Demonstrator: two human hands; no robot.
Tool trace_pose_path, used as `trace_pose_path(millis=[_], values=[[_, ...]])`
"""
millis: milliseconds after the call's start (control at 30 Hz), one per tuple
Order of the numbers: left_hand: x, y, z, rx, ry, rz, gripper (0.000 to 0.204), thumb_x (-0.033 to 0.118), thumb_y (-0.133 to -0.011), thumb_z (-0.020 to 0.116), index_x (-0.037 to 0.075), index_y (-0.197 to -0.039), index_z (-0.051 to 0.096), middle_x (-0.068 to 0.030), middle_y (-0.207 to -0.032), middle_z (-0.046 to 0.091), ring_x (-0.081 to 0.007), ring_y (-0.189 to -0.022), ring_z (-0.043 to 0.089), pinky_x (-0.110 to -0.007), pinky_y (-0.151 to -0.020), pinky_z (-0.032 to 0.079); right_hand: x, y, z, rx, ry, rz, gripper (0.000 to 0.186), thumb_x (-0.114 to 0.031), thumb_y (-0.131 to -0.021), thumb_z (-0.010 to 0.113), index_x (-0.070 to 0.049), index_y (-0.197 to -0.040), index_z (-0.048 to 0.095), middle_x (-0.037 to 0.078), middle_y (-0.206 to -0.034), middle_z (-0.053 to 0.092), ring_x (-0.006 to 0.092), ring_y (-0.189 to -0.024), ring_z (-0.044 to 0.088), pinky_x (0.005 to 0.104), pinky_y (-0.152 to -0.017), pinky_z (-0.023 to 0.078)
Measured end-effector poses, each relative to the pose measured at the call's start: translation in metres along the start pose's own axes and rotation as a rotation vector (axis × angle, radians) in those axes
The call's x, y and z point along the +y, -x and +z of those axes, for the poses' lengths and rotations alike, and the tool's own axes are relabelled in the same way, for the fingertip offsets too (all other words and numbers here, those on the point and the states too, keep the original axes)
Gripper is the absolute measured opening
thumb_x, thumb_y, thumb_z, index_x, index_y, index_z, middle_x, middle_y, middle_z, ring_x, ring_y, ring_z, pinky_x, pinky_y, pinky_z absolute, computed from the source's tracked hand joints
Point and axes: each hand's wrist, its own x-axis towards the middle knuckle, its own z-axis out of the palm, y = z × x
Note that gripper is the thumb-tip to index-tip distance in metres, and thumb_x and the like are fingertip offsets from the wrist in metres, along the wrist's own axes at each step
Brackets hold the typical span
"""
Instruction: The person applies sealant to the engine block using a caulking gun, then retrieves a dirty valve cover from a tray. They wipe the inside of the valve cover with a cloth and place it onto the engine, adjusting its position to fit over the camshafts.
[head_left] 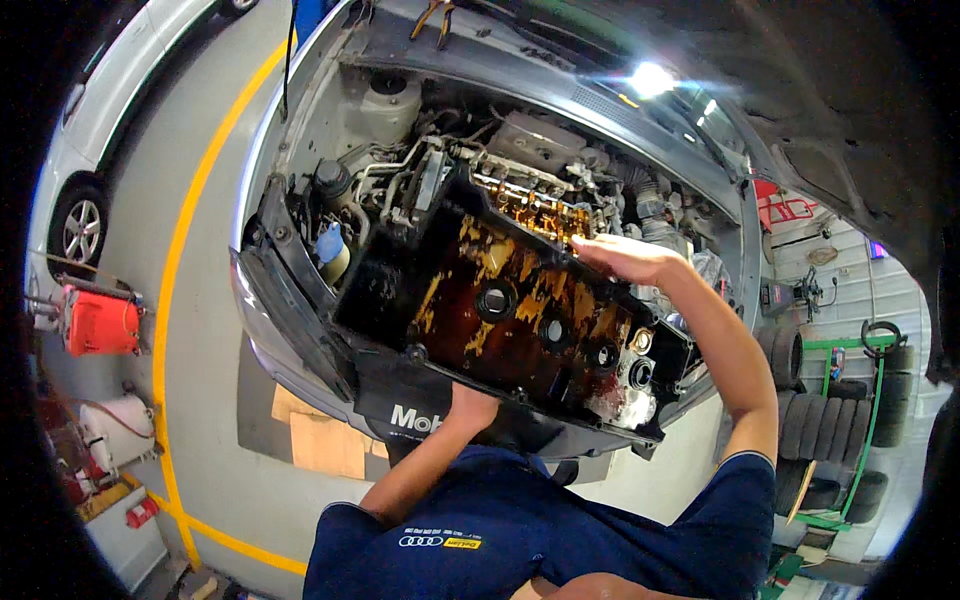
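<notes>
While the raised bonnet (800,90) arches overhead, the grey car (300,130) fills the middle of the view, its open engine bay (420,150) lying just beyond both hands. Held up over the bay's front edge is a large black valve cover (500,310), tilted with its oil-stained underside facing the camera — brown and amber varnish across it, round plug wells in a row. The left hand (470,405) grips the cover's near lower edge from beneath, fingers mostly hidden behind it, so it reads as clamped on the cover. The right hand (625,258) lies flat on the cover's far upper edge, fingers straight and together, palm pressing down rather than curled around it. Directly beyond the right hand sits the exposed cylinder head (525,200), golden with oil. Beyond the left hand, further off, stands a blue-capped reservoir (330,250). Well to the left of the left hand, on the floor past a yellow line (175,270), is a red oil drainer (100,320).
</notes>
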Motion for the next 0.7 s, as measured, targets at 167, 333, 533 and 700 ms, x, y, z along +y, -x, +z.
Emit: trace_pose_path(millis=[167,333,533,700], values=[[0.049,-0.012,0.019,0.153,0.766,-0.042,0.053,0.020,-0.108,0.062,0.008,-0.157,0.046,-0.0141,-0.153,0.055,-0.0285,-0.142,0.054,-0.046,-0.118,0.048,-0.043,0.058,-0.007,0.066,-0.290,-0.085,0.055,-0.072,-0.109,0.045,-0.021,-0.088,0.052,-0.008,-0.076,0.037,0.0078,-0.068,0.029,0.0284,-0.062,0.025],[0.126,0.008,-0.004,0.434,1.381,-0.295,0.059,0.042,-0.112,0.046,0.007,-0.159,0.043,-0.0181,-0.152,0.057,-0.0363,-0.135,0.062,-0.052,-0.115,0.051,-0.089,0.114,0.004,0.241,-0.349,-0.231,0.054,-0.071,-0.108,0.047,-0.020,-0.092,0.053,-0.007,-0.078,0.041,0.0067,-0.071,0.034,0.0254,-0.063,0.029],[0.152,0.019,-0.019,0.583,1.257,0.040,0.065,0.054,-0.110,0.035,0.007,-0.150,0.057,-0.0129,-0.136,0.068,-0.0308,-0.119,0.068,-0.047,-0.102,0.059,-0.118,0.145,0.041,0.364,-0.144,-0.271,0.071,-0.077,-0.109,0.032,-0.013,-0.082,0.050,-0.003,-0.079,0.043,0.0120,-0.074,0.036,0.0298,-0.070,0.034],[0.115,0.026,-0.014,0.588,1.239,0.173,0.060,0.048,-0.112,0.033,0.008,-0.150,0.054,-0.0139,-0.135,0.070,-0.0279,-0.121,0.070,-0.040,-0.095,0.065,-0.133,0.144,0.066,0.362,-0.097,-0.324,0.087,-0.081,-0.107,0.029,-0.004,-0.093,0.068,0.002,-0.084,0.053,0.0153,-0.080,0.045,0.0334,-0.078,0.042]])
